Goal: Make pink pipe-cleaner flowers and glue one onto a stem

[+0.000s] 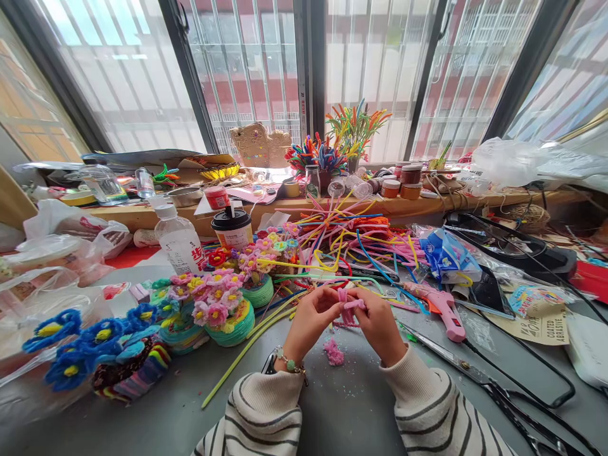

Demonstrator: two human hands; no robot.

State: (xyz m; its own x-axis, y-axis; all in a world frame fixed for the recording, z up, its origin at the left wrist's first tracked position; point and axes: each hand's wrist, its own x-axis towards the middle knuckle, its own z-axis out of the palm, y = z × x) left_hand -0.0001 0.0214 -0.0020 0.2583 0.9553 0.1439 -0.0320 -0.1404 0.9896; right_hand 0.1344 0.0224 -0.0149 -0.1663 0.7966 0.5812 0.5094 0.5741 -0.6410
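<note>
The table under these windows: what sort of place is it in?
Probably a craft workspace or hobby corner: it holds fuzzy pink flowers, a pink glue gun and large scissors.

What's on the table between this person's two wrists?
In the head view, a small fluffy pink piece lies there on the grey tabletop, with tiny pale specks scattered around it.

Head-worn view, facing forward and down, near the hands (pixel 311 316)

Pink piece (pixel 351 305) partly hidden by fingers (pixel 327 294), sleeves (pixel 266 415) and scissors (pixel 485 380) cut off below, windows (pixel 242 63) cropped above
</note>
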